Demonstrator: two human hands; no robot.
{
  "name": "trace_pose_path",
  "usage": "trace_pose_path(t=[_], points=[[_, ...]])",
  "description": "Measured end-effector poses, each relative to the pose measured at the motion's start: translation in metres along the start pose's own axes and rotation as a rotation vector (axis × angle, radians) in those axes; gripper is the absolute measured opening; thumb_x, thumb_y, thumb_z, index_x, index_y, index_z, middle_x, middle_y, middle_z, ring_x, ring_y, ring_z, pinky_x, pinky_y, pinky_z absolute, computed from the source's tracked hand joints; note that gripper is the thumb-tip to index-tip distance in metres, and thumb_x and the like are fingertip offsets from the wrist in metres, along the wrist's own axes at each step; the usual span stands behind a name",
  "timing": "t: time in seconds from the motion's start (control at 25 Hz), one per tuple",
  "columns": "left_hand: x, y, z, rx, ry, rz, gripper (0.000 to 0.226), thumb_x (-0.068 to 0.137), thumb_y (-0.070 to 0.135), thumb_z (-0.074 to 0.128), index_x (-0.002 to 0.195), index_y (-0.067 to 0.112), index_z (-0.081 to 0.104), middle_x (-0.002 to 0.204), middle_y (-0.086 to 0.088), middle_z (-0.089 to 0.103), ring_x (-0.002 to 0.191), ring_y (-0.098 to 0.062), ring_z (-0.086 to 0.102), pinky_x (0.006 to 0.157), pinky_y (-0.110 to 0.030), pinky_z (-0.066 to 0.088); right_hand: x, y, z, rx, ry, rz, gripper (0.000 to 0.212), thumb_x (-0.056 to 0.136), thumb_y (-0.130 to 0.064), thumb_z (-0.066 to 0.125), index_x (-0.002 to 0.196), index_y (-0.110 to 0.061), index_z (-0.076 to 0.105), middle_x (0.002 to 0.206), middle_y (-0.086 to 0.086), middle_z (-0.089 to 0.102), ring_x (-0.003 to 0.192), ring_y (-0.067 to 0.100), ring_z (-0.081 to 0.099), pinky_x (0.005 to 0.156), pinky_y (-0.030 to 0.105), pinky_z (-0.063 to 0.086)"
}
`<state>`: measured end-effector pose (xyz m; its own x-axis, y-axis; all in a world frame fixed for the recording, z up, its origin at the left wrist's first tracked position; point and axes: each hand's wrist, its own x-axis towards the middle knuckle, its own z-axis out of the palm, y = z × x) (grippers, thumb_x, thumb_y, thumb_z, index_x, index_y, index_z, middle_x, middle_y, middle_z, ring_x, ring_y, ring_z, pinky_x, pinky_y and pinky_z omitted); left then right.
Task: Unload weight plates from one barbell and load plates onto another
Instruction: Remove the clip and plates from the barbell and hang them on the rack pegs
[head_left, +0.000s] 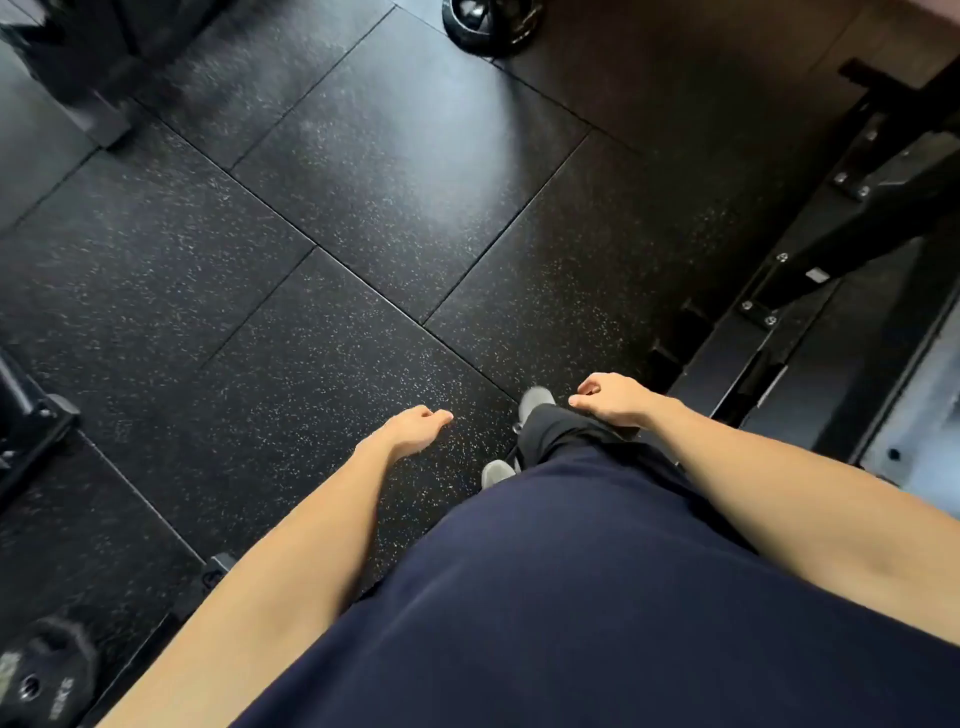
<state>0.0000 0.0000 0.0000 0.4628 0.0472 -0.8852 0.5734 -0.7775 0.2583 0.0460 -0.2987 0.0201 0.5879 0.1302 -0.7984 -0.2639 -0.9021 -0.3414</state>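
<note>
I look straight down at a black speckled rubber floor (332, 249). My left hand (415, 428) hangs loose in front of me, holding nothing, fingers lightly curled. My right hand (608, 397) hangs over my right leg, also holding nothing, fingers bent inward. A black weight plate (44, 675) lies at the bottom left corner beside a rack foot. Another round black plate (485, 26) shows partly at the top edge. No barbell is in view.
A black steel rack base (810, 270) with bolted brackets runs along the right side. More black frame parts sit at the left edge (31, 431) and top left (98, 104). My grey shoes (535, 402) stand on the mat.
</note>
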Motion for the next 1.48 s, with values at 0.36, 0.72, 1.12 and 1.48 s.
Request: trace_pose_path(t=[0.36, 0.72, 1.12, 1.48], points=[[0.109, 0.063, -0.186, 0.146, -0.035, -0.027, 0.051, 0.095, 0.059, 0.036, 0.121, 0.018, 0.05, 0.133, -0.005, 0.055, 0.111, -0.023, 0.052, 0.096, -0.036, 0.038, 0.152, -0.105, -0.116, -0.006, -0.055, 0.007, 0.052, 0.093, -0.041, 0.055, 0.132, -0.008, 0.052, 0.139, 0.011, 0.053, 0.127, 0.027, 0.05, 0.106, 0.035, 0.039], [0.191, 0.151, -0.374, 0.1, 0.047, -0.018, 0.054, 0.087, 0.062, 0.039, 0.119, 0.022, 0.055, 0.132, 0.001, 0.054, 0.119, -0.024, 0.051, 0.095, -0.035, 0.037, 0.278, -0.22, -0.284, -0.011, -0.031, -0.067, 0.051, 0.093, -0.042, 0.056, 0.13, -0.008, 0.054, 0.137, 0.012, 0.055, 0.125, 0.028, 0.052, 0.104, 0.035, 0.04], [0.34, 0.291, -0.596, 0.24, 0.068, 0.108, 0.053, 0.094, 0.057, 0.042, 0.127, 0.017, 0.052, 0.132, -0.007, 0.056, 0.105, -0.023, 0.052, 0.087, -0.034, 0.039, 0.423, -0.3, -0.445, 0.136, 0.066, 0.057, 0.047, 0.092, -0.041, 0.058, 0.128, -0.011, 0.056, 0.134, 0.011, 0.058, 0.122, 0.026, 0.054, 0.101, 0.033, 0.041], [0.424, 0.49, -0.747, 0.389, 0.001, 0.298, 0.054, 0.093, 0.054, 0.044, 0.134, 0.018, 0.046, 0.136, -0.007, 0.054, 0.113, -0.025, 0.052, 0.089, -0.035, 0.038, 0.507, -0.332, -0.577, 0.4, 0.204, 0.216, 0.042, 0.09, -0.038, 0.06, 0.122, -0.012, 0.06, 0.126, 0.009, 0.061, 0.114, 0.025, 0.057, 0.093, 0.031, 0.042]])
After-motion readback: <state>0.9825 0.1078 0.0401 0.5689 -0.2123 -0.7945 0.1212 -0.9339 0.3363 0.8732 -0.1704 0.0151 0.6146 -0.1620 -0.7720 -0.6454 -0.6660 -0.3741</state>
